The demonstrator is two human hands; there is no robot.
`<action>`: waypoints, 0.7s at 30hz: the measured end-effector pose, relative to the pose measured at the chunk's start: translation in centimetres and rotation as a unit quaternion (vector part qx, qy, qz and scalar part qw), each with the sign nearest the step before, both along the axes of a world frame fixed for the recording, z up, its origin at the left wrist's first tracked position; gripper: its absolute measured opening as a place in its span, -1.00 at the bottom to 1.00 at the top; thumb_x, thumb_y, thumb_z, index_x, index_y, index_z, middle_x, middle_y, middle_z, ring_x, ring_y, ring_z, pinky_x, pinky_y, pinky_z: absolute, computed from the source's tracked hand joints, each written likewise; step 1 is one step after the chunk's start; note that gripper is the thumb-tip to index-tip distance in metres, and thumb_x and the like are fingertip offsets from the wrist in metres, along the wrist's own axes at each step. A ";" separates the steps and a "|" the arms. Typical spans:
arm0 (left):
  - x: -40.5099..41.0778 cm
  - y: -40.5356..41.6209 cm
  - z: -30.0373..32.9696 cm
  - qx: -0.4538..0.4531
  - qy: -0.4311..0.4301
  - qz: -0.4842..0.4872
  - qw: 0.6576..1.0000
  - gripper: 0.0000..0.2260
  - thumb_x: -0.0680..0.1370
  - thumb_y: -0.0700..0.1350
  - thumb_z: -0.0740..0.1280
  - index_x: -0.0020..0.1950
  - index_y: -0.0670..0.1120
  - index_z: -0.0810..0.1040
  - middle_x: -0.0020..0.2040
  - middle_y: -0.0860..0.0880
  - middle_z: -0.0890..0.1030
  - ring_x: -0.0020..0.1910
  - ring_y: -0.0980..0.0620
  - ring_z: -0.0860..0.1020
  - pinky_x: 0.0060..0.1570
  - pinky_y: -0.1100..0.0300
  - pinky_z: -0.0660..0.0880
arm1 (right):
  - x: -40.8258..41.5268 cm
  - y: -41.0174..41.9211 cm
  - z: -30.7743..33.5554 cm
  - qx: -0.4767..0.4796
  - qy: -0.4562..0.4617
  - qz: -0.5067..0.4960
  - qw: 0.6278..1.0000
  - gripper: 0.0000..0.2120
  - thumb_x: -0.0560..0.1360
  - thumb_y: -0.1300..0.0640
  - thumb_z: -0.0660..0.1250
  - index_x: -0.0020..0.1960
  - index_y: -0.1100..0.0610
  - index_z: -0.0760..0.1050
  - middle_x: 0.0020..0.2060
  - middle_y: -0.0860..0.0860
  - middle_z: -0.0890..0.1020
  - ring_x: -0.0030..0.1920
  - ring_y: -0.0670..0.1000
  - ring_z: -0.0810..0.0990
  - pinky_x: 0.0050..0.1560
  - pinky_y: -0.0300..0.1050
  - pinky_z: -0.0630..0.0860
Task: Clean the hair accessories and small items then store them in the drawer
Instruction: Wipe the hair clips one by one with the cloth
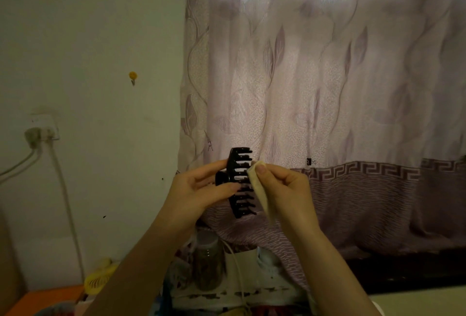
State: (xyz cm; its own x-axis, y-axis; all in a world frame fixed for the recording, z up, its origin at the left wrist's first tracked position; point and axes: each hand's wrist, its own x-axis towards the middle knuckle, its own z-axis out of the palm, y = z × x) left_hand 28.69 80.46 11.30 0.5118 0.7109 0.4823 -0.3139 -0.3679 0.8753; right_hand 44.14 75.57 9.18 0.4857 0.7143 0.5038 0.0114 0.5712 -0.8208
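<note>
head view: black claw clip (239, 182) held up in front of a patterned curtain (327, 88).
the left hand (201, 189) pinched the clip's hinge end between thumb and curled fingers, teeth pointing right. the right hand (285, 184) pinched a pale cloth (259, 189) against the teeth. a jar (208, 265) stood below, beside a yellow fan (97, 281).

Open air lay around the raised hands, the left hand (201, 187) and the right hand (282, 184), with the curtain (327, 88) hanging close behind them. Below the forearms, a clear jar (208, 262) and a pale cord (237, 267) crowded the way down. A yellow object (97, 281) and wall cables (68, 202) blocked the left.
</note>
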 end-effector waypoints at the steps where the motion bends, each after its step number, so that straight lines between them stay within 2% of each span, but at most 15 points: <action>1: -0.2 0.0 -0.1 0.013 0.014 0.007 1.000 -0.56 0.23 -0.23 0.46 0.10 -0.03 0.62 -0.04 -0.04 0.70 -0.02 0.03 0.66 -0.06 0.24 0.59 | 0.2 0.0 0.1 0.004 0.008 -0.010 1.000 -0.77 0.42 0.09 0.38 -0.01 0.20 0.66 -0.19 0.12 0.72 -0.10 0.09 0.69 0.00 0.01 0.62; 4: -0.5 0.4 -0.8 0.038 0.040 0.037 0.998 -0.57 0.26 -0.32 0.50 0.06 0.01 0.63 -0.05 0.02 0.70 -0.02 0.05 0.65 -0.05 0.24 0.58 | 0.9 0.0 0.7 0.012 0.027 -0.017 0.999 -0.72 0.36 0.03 0.39 -0.02 0.16 0.67 -0.18 0.12 0.72 -0.09 0.10 0.69 -0.02 -0.03 0.60; 6: -0.5 0.6 -1.2 0.052 0.054 0.053 0.996 -0.55 0.28 -0.38 0.51 0.07 0.02 0.63 -0.04 0.04 0.70 -0.01 0.06 0.65 -0.02 0.22 0.58 | 1.2 0.0 1.1 0.012 0.021 -0.012 1.000 -0.77 0.40 0.07 0.38 -0.02 0.16 0.66 -0.21 0.07 0.72 -0.15 0.01 0.68 -0.15 -0.15 0.60; 9: -0.2 0.8 -1.7 0.080 0.073 0.069 0.992 -0.51 0.27 -0.39 0.52 0.07 0.04 0.61 -0.03 0.07 0.69 0.00 0.11 0.64 0.03 0.25 0.56 | 1.2 0.0 1.3 0.011 -0.003 0.002 1.000 -0.88 0.42 0.09 0.38 -0.11 0.08 0.66 -0.24 -0.01 0.72 -0.18 -0.10 0.68 -0.19 -0.28 0.57; 11: 0.1 0.8 -1.9 0.094 0.083 0.076 0.989 -0.50 0.26 -0.41 0.52 0.06 0.06 0.60 -0.04 0.12 0.68 -0.01 0.16 0.64 -0.01 0.31 0.55 | 0.9 0.2 1.2 0.005 -0.013 0.016 1.000 -0.90 0.45 0.12 0.38 -0.12 0.08 0.67 -0.23 0.00 0.72 -0.15 -0.11 0.68 -0.16 -0.28 0.56; 13: 0.2 0.9 -2.1 0.115 0.098 0.085 0.985 -0.48 0.26 -0.41 0.53 0.07 0.07 0.59 -0.01 0.10 0.67 -0.01 0.16 0.64 0.00 0.31 0.55 | 0.6 0.5 0.7 -0.001 -0.010 0.035 0.999 -0.89 0.39 0.08 0.40 -0.15 0.05 0.70 -0.18 0.04 0.72 -0.08 -0.07 0.68 -0.04 -0.20 0.55; 16: 0.3 1.3 -2.4 0.135 0.117 0.100 0.979 -0.47 0.24 -0.34 0.58 0.06 0.13 0.58 0.04 0.05 0.66 0.03 0.13 0.63 0.06 0.23 0.56 | 0.5 0.8 0.2 -0.013 -0.017 0.053 0.998 -0.90 0.42 0.12 0.41 -0.11 0.05 0.70 -0.15 -0.04 0.72 -0.04 -0.11 0.66 0.06 -0.14 0.54; 19: 0.3 1.5 -2.6 0.153 0.133 0.104 0.974 -0.47 0.14 -0.06 0.58 0.08 0.16 0.58 0.04 0.06 0.67 0.04 0.12 0.63 0.09 0.15 0.56 | 0.5 0.6 0.1 -0.032 -0.045 0.053 0.997 -0.86 0.48 0.19 0.37 0.01 0.13 0.65 -0.18 -0.15 0.70 -0.05 -0.19 0.65 -0.01 -0.25 0.56; 21: 0.4 1.5 -2.6 0.159 0.133 0.096 0.974 -0.50 0.17 -0.10 0.58 0.06 0.17 0.59 0.00 0.08 0.69 0.01 0.12 0.64 0.07 0.14 0.57 | 0.3 0.4 0.0 -0.036 -0.067 0.053 0.996 -0.88 0.49 0.19 0.36 -0.02 0.11 0.66 -0.17 -0.18 0.70 -0.02 -0.20 0.65 0.03 -0.23 0.57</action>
